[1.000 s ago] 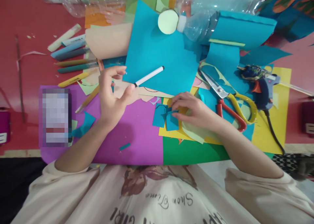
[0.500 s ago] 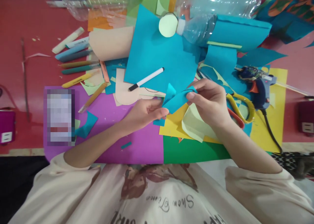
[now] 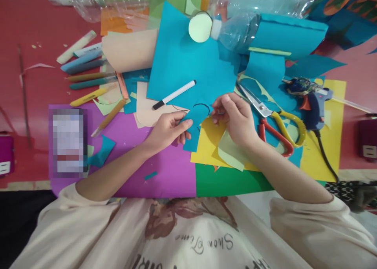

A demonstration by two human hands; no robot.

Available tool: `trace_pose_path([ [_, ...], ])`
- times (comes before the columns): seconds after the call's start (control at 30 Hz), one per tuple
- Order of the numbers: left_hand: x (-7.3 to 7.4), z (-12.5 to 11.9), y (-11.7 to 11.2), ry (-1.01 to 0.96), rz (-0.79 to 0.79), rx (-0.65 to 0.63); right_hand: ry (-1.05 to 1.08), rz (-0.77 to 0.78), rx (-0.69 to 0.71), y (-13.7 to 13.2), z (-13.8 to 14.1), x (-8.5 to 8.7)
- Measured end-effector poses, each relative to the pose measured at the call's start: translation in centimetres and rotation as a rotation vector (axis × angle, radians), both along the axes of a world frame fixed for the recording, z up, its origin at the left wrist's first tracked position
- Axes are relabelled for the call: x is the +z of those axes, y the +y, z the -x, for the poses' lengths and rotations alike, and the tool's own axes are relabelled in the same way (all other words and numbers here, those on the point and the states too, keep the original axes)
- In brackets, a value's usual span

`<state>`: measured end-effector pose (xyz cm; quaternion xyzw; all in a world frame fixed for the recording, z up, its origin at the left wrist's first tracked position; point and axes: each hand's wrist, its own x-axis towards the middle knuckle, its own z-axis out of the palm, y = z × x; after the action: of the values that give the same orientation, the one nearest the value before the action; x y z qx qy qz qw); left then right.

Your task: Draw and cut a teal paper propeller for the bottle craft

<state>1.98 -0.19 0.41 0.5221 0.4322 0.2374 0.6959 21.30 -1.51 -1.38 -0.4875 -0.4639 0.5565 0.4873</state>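
A small blue piece of paper [image 3: 198, 112] with a curved black line drawn on it is held in front of me. My left hand [image 3: 173, 129] pinches its left side between thumb and fingers. At the paper's right tip, the closed fingers of my right hand [image 3: 232, 114] grip the edge. Just beyond, a black-and-white marker [image 3: 175, 94] lies across a large blue sheet [image 3: 188, 61] and a peach paper cutout [image 3: 144, 102]. To the right of my right hand rest scissors [image 3: 265, 114] with one red and one yellow handle, blades parted.
A glue gun [image 3: 313, 104] with a cord lies at the right. Plastic bottles [image 3: 238, 33], a blue paper roll [image 3: 290, 37] and a peach roll [image 3: 129, 51] stand along the back. Several markers [image 3: 85, 61] and a blurred phone [image 3: 69, 141] are at the left.
The blue piece, folded over before, is now spread flatter, showing its black line. My left hand moved slightly left; my right hand shifted left, uncovering more of the scissors.
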Motion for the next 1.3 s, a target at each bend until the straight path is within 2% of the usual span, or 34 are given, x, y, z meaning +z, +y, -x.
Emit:
trace_pose_path([
  [0.13,-0.1,0.2,0.0,0.017,-0.003,-0.040,-0.054,-0.055,0.053,-0.5,0.5,0.6],
  [0.23,-0.2,0.2,-0.1,0.065,-0.069,-0.087,-0.092,-0.103,0.044,-0.6,0.6,0.8],
  [0.37,-0.4,0.2,-0.5,0.155,-0.248,-0.233,-0.061,-0.070,0.058,-0.7,0.6,0.9],
  [0.47,-0.6,0.3,-0.6,0.158,-0.279,-0.275,-0.047,-0.039,0.078,-0.8,0.7,1.0],
  [0.7,-0.6,0.1,-0.6,0.186,-0.247,-0.261,-0.043,-0.026,0.070,-0.8,0.8,1.2],
  [0.87,-0.2,0.0,-0.5,0.164,-0.242,-0.284,-0.040,-0.015,0.121,-1.0,0.9,1.2],
  [1.07,-0.3,0.1,-0.4,0.209,-0.202,-0.204,-0.055,-0.033,0.133,-0.5,0.7,1.2],
  [1.2,-0.3,0.2,-0.3,0.172,-0.175,-0.159,-0.174,-0.044,0.092,-0.3,-0.8,2.5],
  [1.3,-0.3,0.2,-0.3,0.149,-0.156,-0.142,-0.272,-0.079,-0.016,-1.4,-2.6,4.0],
])
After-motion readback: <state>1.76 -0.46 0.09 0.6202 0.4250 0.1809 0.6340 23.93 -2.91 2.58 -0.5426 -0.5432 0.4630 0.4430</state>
